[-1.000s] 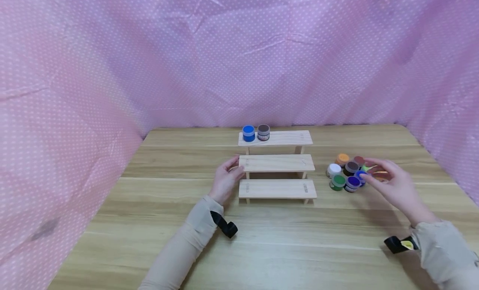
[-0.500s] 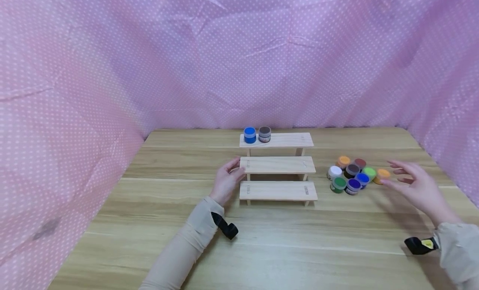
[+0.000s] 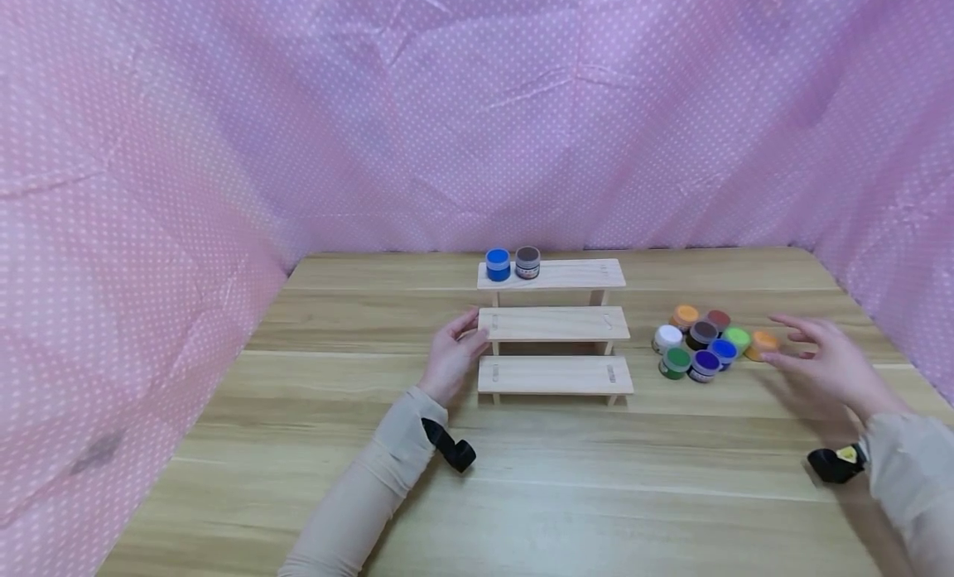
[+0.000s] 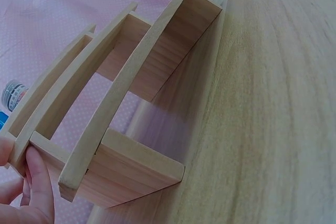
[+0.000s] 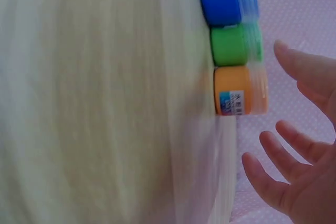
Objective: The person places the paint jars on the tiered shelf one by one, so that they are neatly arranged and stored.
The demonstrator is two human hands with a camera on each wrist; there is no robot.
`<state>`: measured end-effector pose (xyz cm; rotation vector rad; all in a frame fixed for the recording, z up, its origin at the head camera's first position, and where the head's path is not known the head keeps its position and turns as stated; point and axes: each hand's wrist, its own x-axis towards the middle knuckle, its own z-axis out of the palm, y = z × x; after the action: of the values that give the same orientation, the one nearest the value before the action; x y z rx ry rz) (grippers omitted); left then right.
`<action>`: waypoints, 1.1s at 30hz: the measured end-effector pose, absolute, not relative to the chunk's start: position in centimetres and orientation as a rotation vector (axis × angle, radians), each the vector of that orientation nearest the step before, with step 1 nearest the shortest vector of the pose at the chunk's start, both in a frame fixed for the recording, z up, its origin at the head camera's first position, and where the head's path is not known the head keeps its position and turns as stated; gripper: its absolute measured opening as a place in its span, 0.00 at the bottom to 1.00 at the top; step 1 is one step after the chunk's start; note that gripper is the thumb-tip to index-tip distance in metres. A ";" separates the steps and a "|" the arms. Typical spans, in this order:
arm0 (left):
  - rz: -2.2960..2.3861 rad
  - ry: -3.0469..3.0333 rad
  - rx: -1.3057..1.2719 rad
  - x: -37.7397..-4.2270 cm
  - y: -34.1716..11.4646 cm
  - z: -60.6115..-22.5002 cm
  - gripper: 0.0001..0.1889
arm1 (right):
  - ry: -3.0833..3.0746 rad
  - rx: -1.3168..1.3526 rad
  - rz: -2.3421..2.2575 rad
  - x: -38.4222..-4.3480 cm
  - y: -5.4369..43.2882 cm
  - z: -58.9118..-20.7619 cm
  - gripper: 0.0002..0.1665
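A three-step wooden display stand [image 3: 555,375] stands mid-table in the head view. My left hand [image 3: 450,360] holds the left end of its middle board; in the left wrist view thumb and finger [image 4: 40,182] pinch that end. On the top board sit a blue paint jar [image 3: 498,265] and a grey-brown paint jar [image 3: 527,263]. My right hand [image 3: 842,368] hovers just right of an orange paint jar [image 3: 763,345], fingers spread and holding nothing. The right wrist view shows a gap between the fingertips [image 5: 253,163] and that jar, beside a light green paint jar [image 5: 229,44].
Close by in the cluster right of the stand are a white jar [image 3: 667,338], a dark green jar [image 3: 675,363], a purple jar [image 3: 704,366] and several others. Pink dotted cloth [image 3: 477,113] hangs behind the wooden table [image 3: 566,494].
My right hand has drawn back rightward from over the blue and light green jars to beside the orange one, uncovering them. The left hand keeps its hold on the stand.
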<state>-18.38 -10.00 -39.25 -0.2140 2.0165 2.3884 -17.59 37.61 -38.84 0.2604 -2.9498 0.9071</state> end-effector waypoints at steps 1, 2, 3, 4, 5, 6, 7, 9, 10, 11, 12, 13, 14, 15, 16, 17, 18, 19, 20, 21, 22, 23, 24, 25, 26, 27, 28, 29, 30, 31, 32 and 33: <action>2.386 2.018 -0.211 -18.4 -10.0 -39.2 0.25 | -2.957 0.263 0.888 -17.8 37.7 -38.9 0.39; 2.384 2.018 -0.212 -18.4 -10.1 -39.2 0.25 | -2.958 0.279 0.892 -17.9 37.8 -39.0 0.39; 2.385 2.016 -0.211 -18.4 -10.1 -39.2 0.25 | -2.960 0.294 0.879 -18.2 37.9 -39.0 0.39; 2.385 2.016 -0.207 -18.4 -10.1 -39.2 0.25 | -2.960 0.309 0.864 -18.3 38.0 -39.1 0.38; 2.386 2.015 -0.206 -18.4 -10.1 -39.3 0.25 | -2.963 0.323 0.851 -18.4 38.1 -39.1 0.38; 2.386 2.017 -0.205 -18.3 -10.1 -39.3 0.25 | -2.971 0.333 0.852 -18.6 38.2 -39.2 0.38; 2.384 2.021 -0.202 -18.3 -10.1 -39.3 0.25 | -2.980 0.337 0.859 -18.7 38.3 -39.3 0.38; 2.383 2.025 -0.195 -18.3 -10.1 -39.3 0.25 | -2.991 0.350 0.873 -18.9 38.4 -39.5 0.37; 2.382 2.026 -0.194 -18.3 -10.1 -39.3 0.25 | -2.998 0.355 0.889 -19.0 38.5 -39.6 0.37; 2.382 2.026 -0.194 -18.3 -10.1 -39.2 0.25 | -3.005 0.357 0.903 -19.0 38.5 -39.6 0.37; 2.381 2.029 -0.192 -18.2 -10.1 -39.2 0.25 | -3.004 0.353 0.908 -19.1 38.5 -39.7 0.37; 2.381 2.030 -0.191 -18.2 -10.1 -39.2 0.25 | -3.001 0.353 0.912 -19.2 38.5 -39.8 0.37; 2.384 2.027 -0.192 -18.2 -10.1 -39.2 0.25 | -2.999 0.355 0.912 -19.2 38.5 -39.8 0.36; 2.386 2.027 -0.192 -18.2 -10.1 -39.2 0.25 | -2.994 0.358 0.919 -19.2 38.5 -39.8 0.36; 2.389 2.026 -0.193 -18.2 -10.1 -39.1 0.25 | -2.995 0.352 0.924 -19.3 38.5 -39.8 0.36; 2.391 2.026 -0.193 -18.2 -10.1 -39.1 0.25 | -2.993 0.351 0.929 -19.3 38.5 -39.8 0.35; 2.393 2.026 -0.193 -18.2 -10.1 -39.1 0.25 | -2.992 0.350 0.930 -19.3 38.5 -39.8 0.35; 2.395 2.025 -0.193 -18.2 -10.1 -39.1 0.25 | -2.995 0.351 0.939 -19.3 38.5 -39.8 0.35; 2.398 2.024 -0.194 -18.2 -10.1 -39.2 0.25 | -2.996 0.349 0.941 -19.4 38.5 -39.9 0.35; 2.400 2.026 -0.192 -18.2 -10.1 -39.2 0.25 | -2.996 0.348 0.945 -19.4 38.5 -39.9 0.35; 2.401 2.028 -0.192 -18.2 -10.1 -39.3 0.25 | -2.998 0.346 0.948 -19.4 38.5 -39.9 0.35; 2.403 2.029 -0.191 -18.3 -10.0 -39.3 0.25 | -2.997 0.346 0.948 -19.4 38.5 -40.0 0.35; 2.404 2.030 -0.189 -18.3 -10.0 -39.3 0.25 | -2.996 0.345 0.942 -19.5 38.5 -40.0 0.35; 2.406 2.031 -0.187 -18.3 -10.0 -39.4 0.25 | -2.992 0.342 0.941 -19.5 38.6 -40.0 0.35; 2.408 2.032 -0.187 -18.3 -10.0 -39.4 0.25 | -2.988 0.339 0.942 -19.5 38.6 -40.1 0.34; 2.409 2.033 -0.186 -18.3 -10.0 -39.4 0.25 | -2.986 0.336 0.941 -19.5 38.6 -40.2 0.34; 2.411 2.032 -0.188 -18.3 -10.0 -39.4 0.25 | -2.984 0.333 0.941 -19.5 38.6 -40.2 0.34; 2.413 2.031 -0.190 -18.3 -10.0 -39.5 0.25 | -2.984 0.330 0.939 -19.6 38.6 -40.3 0.34; 2.413 2.030 -0.194 -18.3 -10.0 -39.5 0.25 | -2.983 0.327 0.939 -19.6 38.6 -40.3 0.34; 2.413 2.028 -0.197 -18.3 -10.0 -39.5 0.25 | -2.984 0.325 0.942 -19.6 38.5 -40.3 0.34; 2.411 2.029 -0.199 -18.3 -9.9 -39.5 0.25 | -2.986 0.324 0.941 -19.6 38.5 -40.4 0.34; 2.408 2.031 -0.200 -18.3 -9.9 -39.5 0.25 | -2.989 0.322 0.939 -19.7 38.5 -40.4 0.34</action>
<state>-18.30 -9.95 -39.47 -0.1997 2.0313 2.4079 -19.66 38.52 -40.37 0.3216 -2.9892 0.9392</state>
